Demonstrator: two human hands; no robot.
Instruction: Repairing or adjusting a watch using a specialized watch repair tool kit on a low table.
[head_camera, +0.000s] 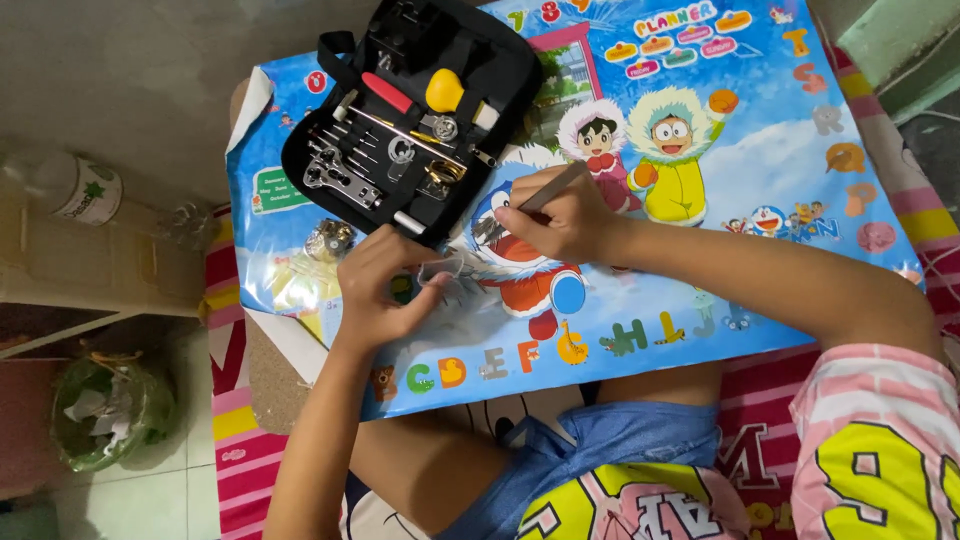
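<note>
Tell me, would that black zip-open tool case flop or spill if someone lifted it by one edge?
The black tool case would probably sag, since it lies opened flat like soft fabric. It is likely heavy for its size, being packed with metal tools. Most sit in loops, so they might stay put, though the yellow-headed tool could slip out.

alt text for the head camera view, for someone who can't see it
Seen from above, a person's left hand pinches a small clear piece while the right hand holds a thin metal tool to it, over a colourful cartoon poster. An open black tool case of small metal tools lies just beyond the hands.
</note>
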